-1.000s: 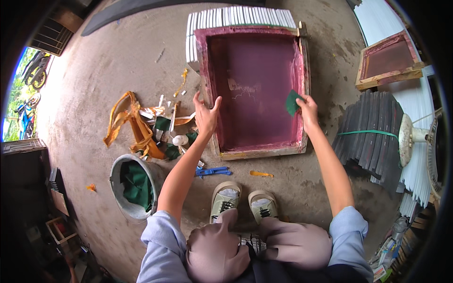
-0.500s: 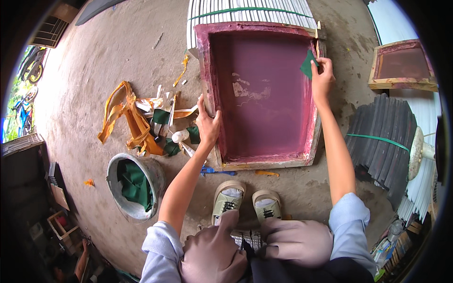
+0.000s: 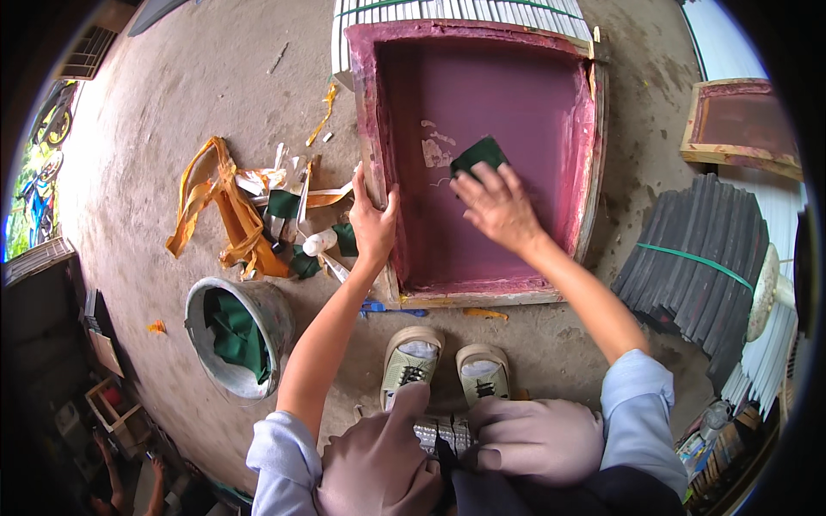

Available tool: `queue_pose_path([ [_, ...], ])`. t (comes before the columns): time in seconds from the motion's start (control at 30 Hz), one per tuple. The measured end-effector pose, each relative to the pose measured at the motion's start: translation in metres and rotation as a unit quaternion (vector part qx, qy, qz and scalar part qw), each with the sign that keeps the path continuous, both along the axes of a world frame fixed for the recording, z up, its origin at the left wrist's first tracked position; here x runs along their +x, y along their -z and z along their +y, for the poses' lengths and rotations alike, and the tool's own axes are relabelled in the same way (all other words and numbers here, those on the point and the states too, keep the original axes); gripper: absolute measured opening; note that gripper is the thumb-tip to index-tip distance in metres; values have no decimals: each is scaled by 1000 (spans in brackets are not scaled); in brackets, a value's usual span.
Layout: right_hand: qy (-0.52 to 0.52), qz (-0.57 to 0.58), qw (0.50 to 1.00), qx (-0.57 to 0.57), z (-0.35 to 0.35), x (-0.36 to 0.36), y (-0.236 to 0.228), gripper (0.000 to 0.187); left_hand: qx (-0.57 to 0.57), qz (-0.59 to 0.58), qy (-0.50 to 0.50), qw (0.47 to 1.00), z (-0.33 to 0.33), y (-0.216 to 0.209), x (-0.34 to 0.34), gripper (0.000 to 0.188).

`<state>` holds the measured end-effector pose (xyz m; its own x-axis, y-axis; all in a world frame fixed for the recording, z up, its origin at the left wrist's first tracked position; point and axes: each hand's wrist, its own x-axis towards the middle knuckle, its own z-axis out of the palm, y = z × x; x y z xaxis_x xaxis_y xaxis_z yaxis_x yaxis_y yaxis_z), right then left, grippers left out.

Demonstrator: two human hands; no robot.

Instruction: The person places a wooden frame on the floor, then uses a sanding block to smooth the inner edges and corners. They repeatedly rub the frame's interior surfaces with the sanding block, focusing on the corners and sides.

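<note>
A wooden screen-printing frame (image 3: 482, 299) with purple-stained mesh is tilted in front of me, its far end over a bundle of white strips. My left hand (image 3: 374, 225) grips its left side, thumb on the rim and fingers along the outer edge. On the mesh, my right hand (image 3: 503, 206) holds a small green cloth (image 3: 482, 153) down under its fingers, just right of a pale, worn-looking patch (image 3: 435, 153). Part of the cloth is hidden beneath the hand.
Left of the frame lie orange plastic scraps (image 3: 237, 215) and green cloth bits. A grey bucket (image 3: 280, 318) holds more green cloth. On the right are banded dark strips (image 3: 688, 249) and a smaller frame (image 3: 742, 155). White strips (image 3: 456, 10) lie at the far end.
My right hand has moved from the frame's upper right edge left and toward me, onto the middle of the mesh with the green cloth. My left hand keeps its grip.
</note>
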<state>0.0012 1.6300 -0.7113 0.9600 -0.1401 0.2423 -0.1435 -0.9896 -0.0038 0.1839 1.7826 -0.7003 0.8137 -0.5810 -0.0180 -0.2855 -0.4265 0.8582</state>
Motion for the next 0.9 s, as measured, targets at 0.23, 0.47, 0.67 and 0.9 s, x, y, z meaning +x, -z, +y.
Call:
queue_pose_path([
  [0.23, 74, -9, 997, 38, -32, 22, -16, 63, -5, -13, -13, 1000, -3, 1, 0, 60],
  [0.47, -322, 99, 934, 119, -8, -4, 44, 55, -14, 33, 6, 999, -6, -1, -4, 55],
  [0.67, 218, -143, 965, 34, -104, 46, -11, 52, -17, 44, 15, 999, -8, -6, -5, 51],
  [0.9, -256, 35, 957, 132, 52, -1, 32, 52, -25, 37, -17, 999, 0, -1, -1, 46],
])
